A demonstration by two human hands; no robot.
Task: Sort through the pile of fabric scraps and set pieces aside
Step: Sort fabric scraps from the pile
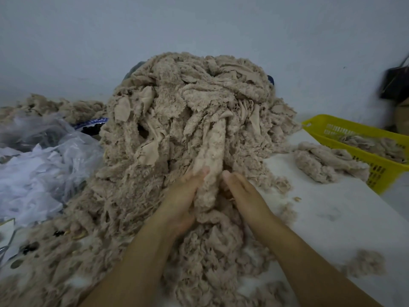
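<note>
A tall pile of beige fluffy fabric scraps (177, 111) fills the middle of the white table (332, 207). A long fuzzy strip (210, 165) runs down its front. My left hand (183, 196) presses against the strip's left side, fingers fairly straight. On the strip's right side lies my right hand (241, 191), fingertips buried in the scraps beside it. Whether either hand pinches the strip is hidden. A small separate heap of scraps (321, 162) lies to the right, next to the basket.
A yellow plastic basket (380, 171) with some scraps stands at the right edge. Clear plastic bags with white material (39, 169) crowd the left. A dark bag (396, 83) hangs by the wall at far right. Small tufts (363, 262) dot the table.
</note>
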